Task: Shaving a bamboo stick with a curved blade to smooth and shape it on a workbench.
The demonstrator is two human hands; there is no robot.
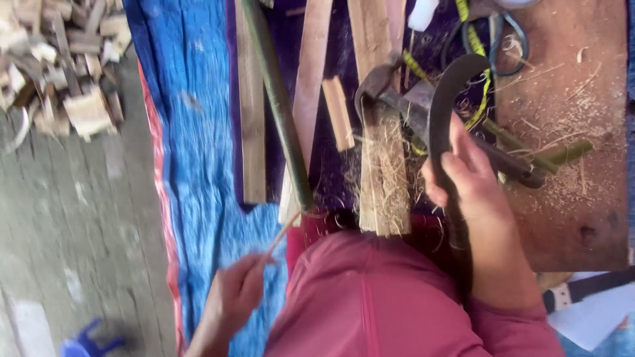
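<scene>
Head view: your right hand (473, 178) is wrapped around the handle of a curved, dark sickle (444, 106), fingers pressed together on it, the blade arcing up and away from you over the work. Held this way, the edge points clear of your body. Your left hand (235, 294) sits low by your knee, thumb and fingers pinching one thin splint (281, 235) (a pale sliver, its far end blurred), which slants up toward a green bamboo pole (281, 106).

That pole lies lengthwise across the blue tarp (192, 132), its near end close to your lap, within reach of both hands. Beside it lie three long planks (251, 125), parallel, and one short wood block (338, 112). A pile of shavings (387, 172) has gathered on the plank nearest the sickle. One second blade (397, 99) rests under the sickle, touching it. To the right stands one brown board (569, 132), dusted with fibres. Far left, a heap of offcuts (59, 66) lies well apart on the ground.
</scene>
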